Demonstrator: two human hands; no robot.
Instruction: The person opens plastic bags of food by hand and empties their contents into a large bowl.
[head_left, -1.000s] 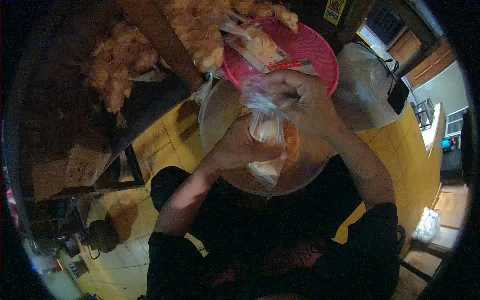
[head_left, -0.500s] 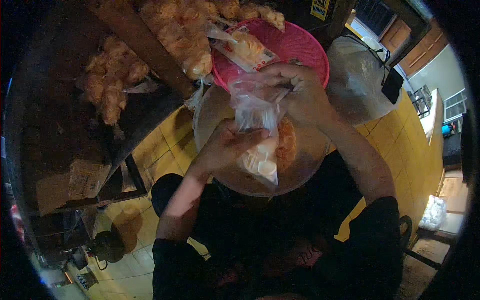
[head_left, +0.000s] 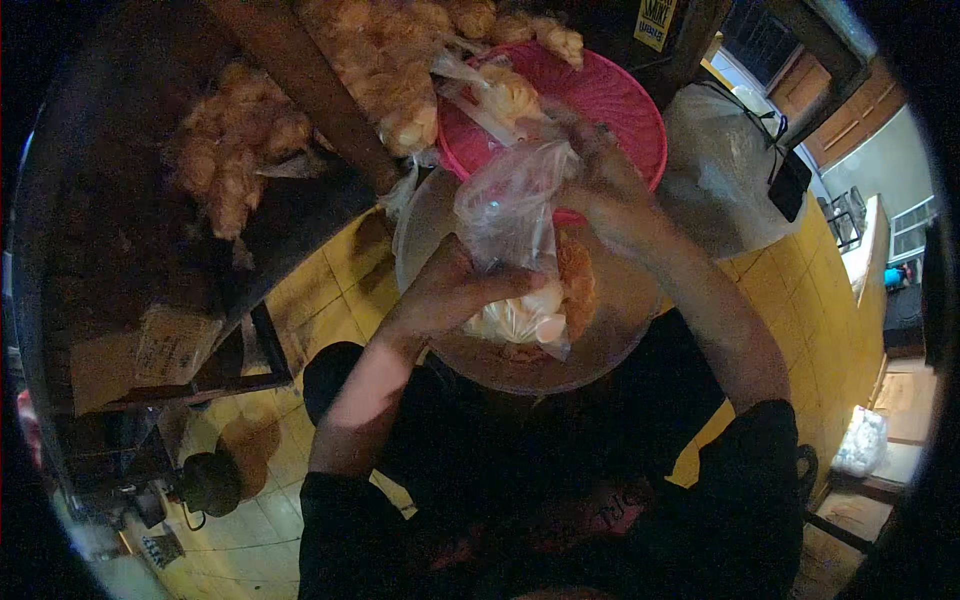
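My left hand [head_left: 440,297] is closed around the middle of a clear plastic bag [head_left: 512,205], thumb across its front. Pale, round, flat pieces [head_left: 520,318] bunch in the bag's lower end, and its upper part puffs out loosely. At the bag's top right is my right hand [head_left: 612,185], its fingers blurred over the pink basket [head_left: 630,115]; their grip is unclear. Inside that basket lies another clear bag with pale yellowish pieces [head_left: 510,92]. Below the hands stands a large translucent tub [head_left: 425,225], with orange pieces [head_left: 577,275] partly hidden by the held bag.
Several filled bags of snacks [head_left: 370,60] cover the dark table at upper left, beside a slanting wooden post [head_left: 310,90]. A large whitish plastic sack [head_left: 715,165] stands right of the basket. A cardboard piece [head_left: 105,370] lies at the left; yellow tiles [head_left: 790,290] cover the floor.
My right hand has moved up toward the pink basket, and its fingers are now blurred. The held bag's upper part looks more puffed out, while my left hand keeps its grip.
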